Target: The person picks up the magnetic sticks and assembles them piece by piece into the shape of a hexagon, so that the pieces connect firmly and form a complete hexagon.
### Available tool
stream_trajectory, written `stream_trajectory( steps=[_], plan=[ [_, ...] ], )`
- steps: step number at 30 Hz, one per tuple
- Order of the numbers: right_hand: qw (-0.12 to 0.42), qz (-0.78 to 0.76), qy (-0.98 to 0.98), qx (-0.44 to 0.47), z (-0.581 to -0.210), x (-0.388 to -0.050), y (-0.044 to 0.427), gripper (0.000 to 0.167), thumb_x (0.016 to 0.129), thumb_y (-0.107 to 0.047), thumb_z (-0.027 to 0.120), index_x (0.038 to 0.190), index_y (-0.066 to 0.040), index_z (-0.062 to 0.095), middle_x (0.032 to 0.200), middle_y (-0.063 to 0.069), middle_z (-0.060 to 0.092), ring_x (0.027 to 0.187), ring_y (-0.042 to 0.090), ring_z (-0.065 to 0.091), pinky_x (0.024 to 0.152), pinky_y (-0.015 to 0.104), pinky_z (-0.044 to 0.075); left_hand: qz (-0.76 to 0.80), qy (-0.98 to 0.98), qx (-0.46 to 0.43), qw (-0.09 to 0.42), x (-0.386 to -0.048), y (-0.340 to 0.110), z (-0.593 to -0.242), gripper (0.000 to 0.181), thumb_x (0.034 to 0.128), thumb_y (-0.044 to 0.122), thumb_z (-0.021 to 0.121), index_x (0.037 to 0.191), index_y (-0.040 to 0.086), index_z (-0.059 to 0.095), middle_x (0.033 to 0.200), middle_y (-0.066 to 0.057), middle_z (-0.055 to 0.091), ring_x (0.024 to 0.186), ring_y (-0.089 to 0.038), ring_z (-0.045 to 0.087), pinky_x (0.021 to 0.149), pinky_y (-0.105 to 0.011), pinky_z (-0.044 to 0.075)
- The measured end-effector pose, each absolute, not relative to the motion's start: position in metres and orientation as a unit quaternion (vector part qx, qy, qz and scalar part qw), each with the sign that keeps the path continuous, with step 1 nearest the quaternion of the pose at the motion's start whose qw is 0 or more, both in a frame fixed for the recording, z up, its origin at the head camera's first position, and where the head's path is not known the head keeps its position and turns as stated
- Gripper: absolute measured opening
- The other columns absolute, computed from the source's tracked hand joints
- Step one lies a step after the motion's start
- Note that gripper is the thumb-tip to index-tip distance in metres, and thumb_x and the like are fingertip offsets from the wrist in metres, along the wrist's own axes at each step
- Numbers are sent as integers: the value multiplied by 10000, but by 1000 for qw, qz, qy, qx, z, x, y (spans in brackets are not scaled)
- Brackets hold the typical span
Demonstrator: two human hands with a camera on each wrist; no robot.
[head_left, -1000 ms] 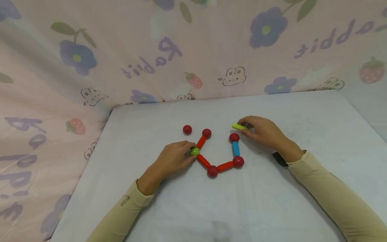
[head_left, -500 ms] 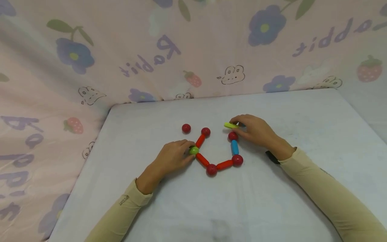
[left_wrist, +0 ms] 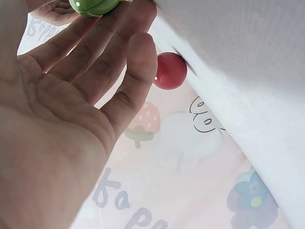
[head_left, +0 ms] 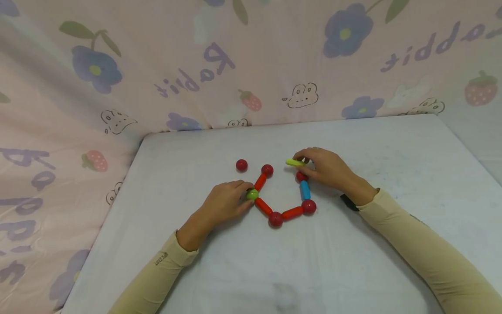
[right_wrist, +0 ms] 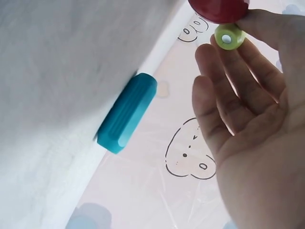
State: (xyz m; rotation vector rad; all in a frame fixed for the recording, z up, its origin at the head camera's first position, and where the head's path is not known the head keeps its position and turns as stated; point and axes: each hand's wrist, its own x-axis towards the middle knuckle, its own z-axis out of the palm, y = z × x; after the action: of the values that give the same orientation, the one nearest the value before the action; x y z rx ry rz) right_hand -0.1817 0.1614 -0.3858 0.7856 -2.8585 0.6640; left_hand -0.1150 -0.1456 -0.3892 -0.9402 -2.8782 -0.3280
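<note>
- White bench (head_left: 313, 261), a faint grey smudge (head_left: 283, 291) on its near part
- On it, an unclosed chain (head_left: 263, 206): red balls (head_left: 276, 219) and one green ball (head_left: 252, 194) linked by red rods (head_left: 292, 213) and one blue rod (head_left: 305, 190)
- A lone red ball (head_left: 241, 165) near the chain's far left
- A teal rod (right_wrist: 127, 113)

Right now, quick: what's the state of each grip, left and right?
Left grip: closed, holding the green ball between thumb and fingers.
Right grip: closed, pinching the yellow-green stick.
</note>
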Motion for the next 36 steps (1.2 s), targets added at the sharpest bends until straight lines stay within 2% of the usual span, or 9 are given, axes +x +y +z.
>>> stream_trajectory(
  steps=[14,20,28,36],
  plan=[
    [28,230,-933,275,-385,-187,153,311,906,-220,725,1200,-129,677,1107,31,722,991,199,661,902,430,557,-101,-941,-317,51,-115,-144,-389,338,886,273,743,1183,131,668,969,17,706,793,-123,643,742,-299,563],
    [35,234,-929,284,-385,-187,148,307,887,-236,749,1178,-157,691,1070,-10,723,967,160,658,864,383,564,-99,-940,-323,58,-115,-145,-388,334,884,275,746,1176,131,672,957,11,706,784,-121,642,736,-287,564],
    [27,231,-924,304,-387,-186,146,301,895,-232,743,1180,-151,687,1060,-2,720,944,151,660,802,342,573,-96,-940,-322,58,-115,-145,-388,342,883,284,747,1181,133,672,978,11,714,806,-129,659,746,-300,570],
    [1,227,-922,312,-387,-186,141,320,902,-225,735,1204,-143,671,1086,10,713,936,154,659,801,332,582,-94,-941,-321,58,-114,-145,-388,342,882,288,748,1179,137,671,969,16,711,794,-122,649,737,-298,566]
  ],
)
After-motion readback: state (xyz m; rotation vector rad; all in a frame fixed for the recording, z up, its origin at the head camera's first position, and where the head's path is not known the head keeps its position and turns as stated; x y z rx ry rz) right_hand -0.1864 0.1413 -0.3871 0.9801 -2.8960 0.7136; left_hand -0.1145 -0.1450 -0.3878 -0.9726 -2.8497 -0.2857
